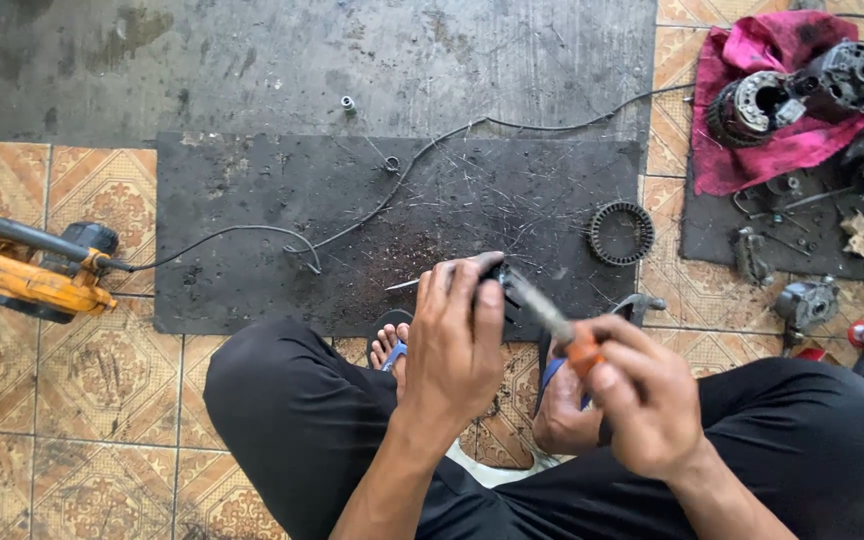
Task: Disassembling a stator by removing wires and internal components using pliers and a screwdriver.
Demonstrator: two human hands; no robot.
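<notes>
Screwdriver (552,322) gripped in right hand (642,400).

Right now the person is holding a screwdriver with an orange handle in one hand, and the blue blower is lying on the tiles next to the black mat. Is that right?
Not quite. The blower is orange-yellow, not blue, as the head view shows. The rest holds: it lies on the tiles beside the black mat, and the right hand holds the screwdriver with the orange handle.

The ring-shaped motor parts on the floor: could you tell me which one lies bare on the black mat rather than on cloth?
The dark toothed ring at the black mat's right edge lies bare. The other ring part sits on the pink cloth at upper right.
</notes>
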